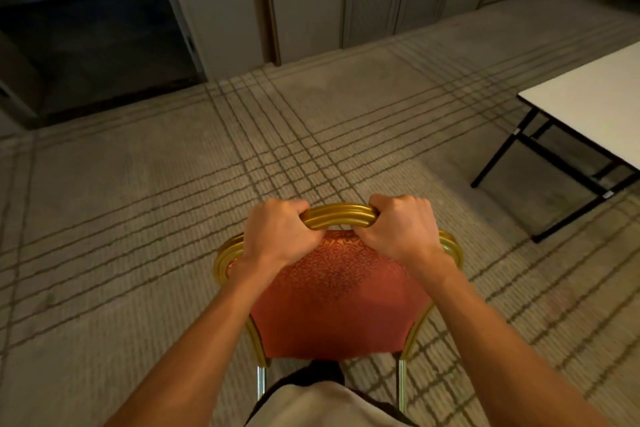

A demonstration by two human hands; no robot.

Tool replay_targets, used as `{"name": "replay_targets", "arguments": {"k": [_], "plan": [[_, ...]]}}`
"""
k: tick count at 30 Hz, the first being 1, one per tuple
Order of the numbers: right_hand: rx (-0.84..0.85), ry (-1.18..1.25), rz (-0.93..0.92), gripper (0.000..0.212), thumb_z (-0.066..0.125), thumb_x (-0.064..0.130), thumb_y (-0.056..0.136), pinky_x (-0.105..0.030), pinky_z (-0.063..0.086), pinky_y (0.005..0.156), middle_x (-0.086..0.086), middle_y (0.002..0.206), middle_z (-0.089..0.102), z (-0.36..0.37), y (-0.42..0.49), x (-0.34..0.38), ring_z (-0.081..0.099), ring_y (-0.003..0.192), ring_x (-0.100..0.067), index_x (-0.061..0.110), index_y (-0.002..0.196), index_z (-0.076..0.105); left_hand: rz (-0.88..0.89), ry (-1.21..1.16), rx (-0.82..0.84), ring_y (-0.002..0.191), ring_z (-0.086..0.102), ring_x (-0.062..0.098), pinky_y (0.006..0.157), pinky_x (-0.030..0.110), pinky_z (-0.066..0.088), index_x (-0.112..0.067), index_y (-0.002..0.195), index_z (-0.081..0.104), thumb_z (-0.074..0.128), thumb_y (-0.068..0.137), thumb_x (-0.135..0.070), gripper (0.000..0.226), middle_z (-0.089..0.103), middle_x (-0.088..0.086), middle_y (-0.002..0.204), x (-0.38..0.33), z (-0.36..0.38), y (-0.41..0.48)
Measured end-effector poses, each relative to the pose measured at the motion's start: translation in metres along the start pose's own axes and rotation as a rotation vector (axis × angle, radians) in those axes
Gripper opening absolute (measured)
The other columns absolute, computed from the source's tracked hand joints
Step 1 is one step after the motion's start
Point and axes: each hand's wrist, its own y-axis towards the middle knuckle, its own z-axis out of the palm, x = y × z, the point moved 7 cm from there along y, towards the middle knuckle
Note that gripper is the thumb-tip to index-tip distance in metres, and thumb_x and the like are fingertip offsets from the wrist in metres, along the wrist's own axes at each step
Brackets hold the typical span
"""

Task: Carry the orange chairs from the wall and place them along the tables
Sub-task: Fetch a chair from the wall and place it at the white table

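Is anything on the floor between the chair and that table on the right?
Nothing visible does. The left hand and right hand grip the chair by its top rail; only carpet lies between it and the white table.

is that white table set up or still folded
Set up: the white table has its top flat on unfolded black legs, which stand on the carpet.

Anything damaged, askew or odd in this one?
Nothing stands out. The left hand and right hand grip the gold top rail of the orange chair, which looks intact; the white table at right stands level.
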Motion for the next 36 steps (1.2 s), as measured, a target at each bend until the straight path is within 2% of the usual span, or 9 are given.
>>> {"name": "replay_targets", "arguments": {"k": [3, 8, 10, 13, 19, 24, 28, 30, 36], "plan": [[-0.042, 0.003, 0.004, 0.044, 0.036, 0.064, 0.079, -0.036, 0.048, 0.061, 0.010, 0.051, 0.041, -0.004, 0.059, -0.018, 0.057, 0.054, -0.029, 0.026, 0.059, 0.040, 0.021, -0.030, 0.010, 0.061, 0.064, 0.032, 0.053, 0.029, 0.032, -0.018, 0.059, 0.059, 0.065, 0.074, -0.062, 0.047, 0.063, 0.005, 0.057, 0.000, 0.014, 0.069], [-0.083, -0.032, 0.051, 0.048, 0.036, 0.063, 0.080, -0.037, 0.051, 0.058, 0.007, 0.049, 0.046, -0.008, 0.155, -0.055, 0.053, 0.048, -0.026, 0.022, 0.060, 0.050, 0.058, -0.083, 0.040, 0.066, 0.064, 0.035, 0.054, 0.034, 0.041, -0.023, 0.051, 0.044, 0.069, 0.074, -0.060, 0.050, 0.064, 0.008, 0.060, -0.003, 0.035, 0.179], [-0.103, -0.020, 0.064, 0.048, 0.035, 0.065, 0.079, -0.036, 0.048, 0.057, 0.007, 0.048, 0.047, -0.010, 0.194, -0.070, 0.053, 0.048, -0.026, 0.023, 0.059, 0.049, 0.084, -0.110, 0.023, 0.065, 0.064, 0.037, 0.053, 0.034, 0.037, -0.027, 0.048, 0.038, 0.068, 0.074, -0.061, 0.052, 0.063, 0.009, 0.060, -0.004, 0.044, 0.222], [-0.126, -0.033, 0.064, 0.046, 0.037, 0.063, 0.079, -0.035, 0.047, 0.056, 0.007, 0.048, 0.046, -0.005, 0.255, -0.096, 0.052, 0.047, -0.026, 0.024, 0.058, 0.046, 0.104, -0.088, 0.004, 0.065, 0.063, 0.035, 0.053, 0.032, 0.032, -0.023, 0.051, 0.042, 0.062, 0.072, -0.066, 0.053, 0.062, 0.009, 0.058, -0.006, 0.065, 0.289], [-0.119, -0.046, 0.090, 0.043, 0.045, 0.058, 0.080, -0.037, 0.049, 0.057, 0.008, 0.048, 0.043, 0.027, 0.381, -0.166, 0.054, 0.050, -0.028, 0.025, 0.054, 0.037, 0.082, -0.064, 0.056, 0.075, 0.066, 0.035, 0.058, 0.035, 0.042, -0.021, 0.057, 0.052, 0.068, 0.075, -0.061, 0.048, 0.067, 0.009, 0.068, -0.010, 0.124, 0.423], [-0.079, -0.029, 0.076, 0.041, 0.053, 0.057, 0.082, -0.035, 0.044, 0.059, 0.000, 0.057, 0.060, 0.039, 0.492, -0.205, 0.061, 0.059, -0.032, 0.024, 0.059, 0.042, 0.080, -0.063, 0.054, 0.075, 0.067, 0.034, 0.057, 0.034, 0.040, -0.018, 0.064, 0.056, 0.067, 0.075, -0.060, 0.045, 0.067, 0.008, 0.068, -0.007, 0.154, 0.531], [-0.072, -0.017, 0.102, 0.044, 0.057, 0.055, 0.084, -0.035, 0.044, 0.059, -0.001, 0.059, 0.062, 0.040, 0.559, -0.237, 0.061, 0.061, -0.032, 0.025, 0.058, 0.038, 0.109, -0.064, 0.044, 0.074, 0.066, 0.036, 0.055, 0.035, 0.038, -0.019, 0.067, 0.062, 0.067, 0.074, -0.061, 0.043, 0.066, 0.009, 0.067, -0.014, 0.178, 0.607], [-0.091, -0.004, 0.125, 0.045, 0.055, 0.055, 0.084, -0.034, 0.043, 0.057, 0.000, 0.055, 0.059, 0.043, 0.597, -0.261, 0.059, 0.057, -0.031, 0.025, 0.056, 0.035, 0.132, -0.066, 0.048, 0.074, 0.066, 0.037, 0.055, 0.035, 0.040, -0.019, 0.066, 0.061, 0.069, 0.074, -0.060, 0.042, 0.066, 0.010, 0.067, -0.020, 0.196, 0.656], [-0.138, -0.043, 0.184, 0.044, 0.040, 0.061, 0.078, -0.031, 0.037, 0.055, 0.004, 0.050, 0.052, 0.064, 0.707, -0.336, 0.055, 0.049, -0.026, 0.022, 0.059, 0.047, 0.183, -0.135, 0.114, 0.069, 0.066, 0.034, 0.056, 0.034, 0.045, -0.024, 0.057, 0.051, 0.069, 0.076, -0.055, 0.040, 0.065, 0.005, 0.062, -0.036, 0.267, 0.789]]}}
